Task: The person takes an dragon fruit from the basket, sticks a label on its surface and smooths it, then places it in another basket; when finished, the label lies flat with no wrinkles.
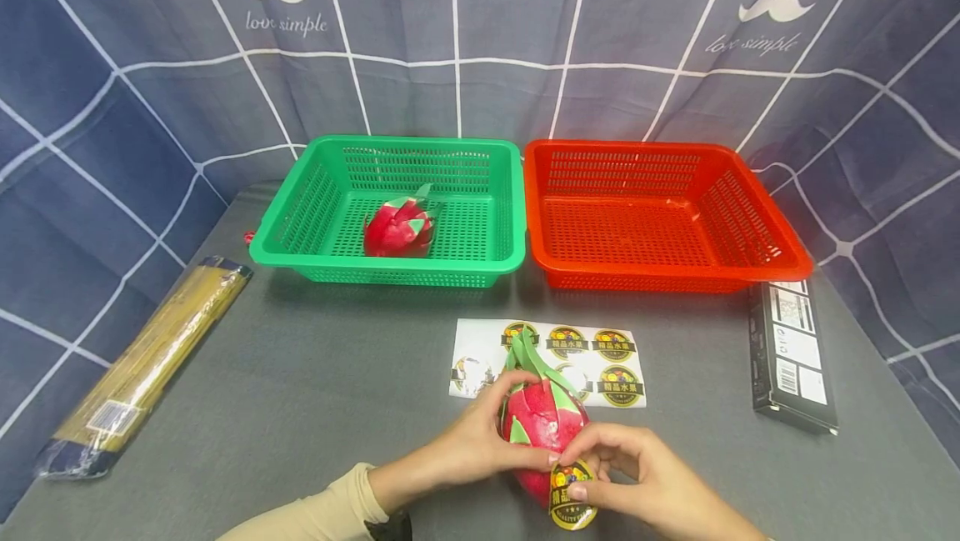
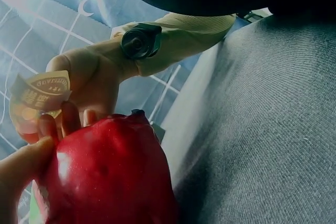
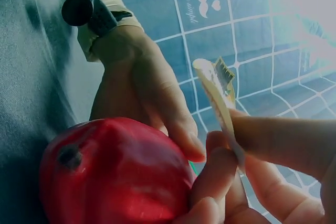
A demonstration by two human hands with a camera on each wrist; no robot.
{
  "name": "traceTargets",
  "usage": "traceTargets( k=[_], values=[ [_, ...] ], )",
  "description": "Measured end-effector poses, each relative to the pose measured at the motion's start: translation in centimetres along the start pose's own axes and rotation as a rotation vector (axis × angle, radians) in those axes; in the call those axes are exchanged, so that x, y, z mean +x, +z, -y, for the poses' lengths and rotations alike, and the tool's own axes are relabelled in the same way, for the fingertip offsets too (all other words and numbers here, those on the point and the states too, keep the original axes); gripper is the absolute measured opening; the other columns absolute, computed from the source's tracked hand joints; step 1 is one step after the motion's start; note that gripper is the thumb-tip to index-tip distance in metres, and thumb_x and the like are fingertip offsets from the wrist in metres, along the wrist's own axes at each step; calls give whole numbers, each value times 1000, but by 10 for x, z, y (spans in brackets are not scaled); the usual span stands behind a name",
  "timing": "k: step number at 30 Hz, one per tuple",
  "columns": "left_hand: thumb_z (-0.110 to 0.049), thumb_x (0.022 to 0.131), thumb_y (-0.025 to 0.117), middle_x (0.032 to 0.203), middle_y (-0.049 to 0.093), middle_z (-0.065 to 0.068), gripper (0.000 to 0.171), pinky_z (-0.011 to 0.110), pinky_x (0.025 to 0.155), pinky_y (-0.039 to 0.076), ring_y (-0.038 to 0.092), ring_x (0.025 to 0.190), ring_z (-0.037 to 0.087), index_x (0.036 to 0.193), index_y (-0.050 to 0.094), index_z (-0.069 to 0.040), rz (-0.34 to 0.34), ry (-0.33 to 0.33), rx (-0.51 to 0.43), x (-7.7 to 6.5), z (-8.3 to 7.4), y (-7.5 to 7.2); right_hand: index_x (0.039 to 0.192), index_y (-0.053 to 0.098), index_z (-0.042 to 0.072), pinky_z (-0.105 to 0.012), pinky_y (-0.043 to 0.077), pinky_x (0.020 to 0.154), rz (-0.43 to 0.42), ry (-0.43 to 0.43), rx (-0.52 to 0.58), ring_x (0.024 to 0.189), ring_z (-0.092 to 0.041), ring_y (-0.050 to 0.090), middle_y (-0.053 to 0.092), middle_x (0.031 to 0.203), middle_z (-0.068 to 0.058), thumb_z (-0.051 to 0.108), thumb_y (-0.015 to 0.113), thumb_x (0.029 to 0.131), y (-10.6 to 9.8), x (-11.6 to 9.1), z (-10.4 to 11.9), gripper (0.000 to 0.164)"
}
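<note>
Near the front of the grey table, my left hand (image 1: 472, 445) grips a red dragon fruit (image 1: 542, 416) with green-tipped scales, thumb on the near side and fingers round the far side. My right hand (image 1: 645, 474) pinches a round black-and-gold fruit sticker (image 1: 562, 509) between thumb and fingers, just beside the fruit's near end. In the right wrist view the sticker (image 3: 215, 87) appears edge-on and slightly curled, apart from the fruit (image 3: 121, 177). Behind the fruit lies a white sheet of stickers (image 1: 551, 362), partly covered by its leaves and my left fingers.
A green basket (image 1: 390, 262) at the back holds another dragon fruit (image 1: 393, 231). Right beside it stands a red basket (image 1: 637, 270). A black box (image 1: 793, 358) lies at the right, a clear packet of yellow sticks (image 1: 150, 366) at the left. Checked curtain (image 1: 510, 24) surrounds the table.
</note>
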State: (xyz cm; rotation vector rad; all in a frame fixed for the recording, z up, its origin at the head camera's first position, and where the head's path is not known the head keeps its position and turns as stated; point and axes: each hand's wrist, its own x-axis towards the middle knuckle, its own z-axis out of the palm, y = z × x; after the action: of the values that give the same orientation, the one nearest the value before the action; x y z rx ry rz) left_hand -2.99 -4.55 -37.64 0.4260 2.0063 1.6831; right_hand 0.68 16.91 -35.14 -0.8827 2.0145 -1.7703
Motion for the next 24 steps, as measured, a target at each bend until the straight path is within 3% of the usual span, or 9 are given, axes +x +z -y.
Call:
traceTargets(
  k=[6, 11, 18, 24],
  values=[
    [-8, 71, 75, 106, 56, 8, 60, 24, 71, 52, 61, 86, 12, 119, 40, -18, 38, -5, -186, 3, 1, 0, 101, 58, 6, -26, 46, 58, -38, -6, 41, 67, -12, 55, 57, 83, -4, -9, 57, 81, -1, 1, -3, 25],
    [-12, 71, 75, 104, 54, 10, 61, 27, 71, 52, 58, 89, 15, 120, 40, -19, 11, -7, -155, 5, -2, -6, 101, 58, 5, -25, 50, 62, -107, 49, 62, 73, -8, 59, 60, 90, 5, -7, 58, 81, -3, 3, 0, 23],
    [-25, 72, 75, 110, 49, 13, 63, 30, 70, 52, 57, 88, 19, 124, 39, -27, -61, -64, -105, 11, -11, -25, 106, 55, 0, -23, 51, 69, -236, -30, -9, 80, -7, 60, 62, 95, 6, -12, 56, 80, -11, 14, 7, 29],
    [-20, 74, 72, 117, 46, 17, 63, 30, 73, 50, 56, 90, 20, 128, 39, -24, -81, -39, -152, 16, -12, -41, 105, 54, -4, -21, 50, 69, -321, -18, -104, 78, -6, 60, 64, 91, 6, -9, 61, 79, -16, 27, 13, 28]
  ],
)
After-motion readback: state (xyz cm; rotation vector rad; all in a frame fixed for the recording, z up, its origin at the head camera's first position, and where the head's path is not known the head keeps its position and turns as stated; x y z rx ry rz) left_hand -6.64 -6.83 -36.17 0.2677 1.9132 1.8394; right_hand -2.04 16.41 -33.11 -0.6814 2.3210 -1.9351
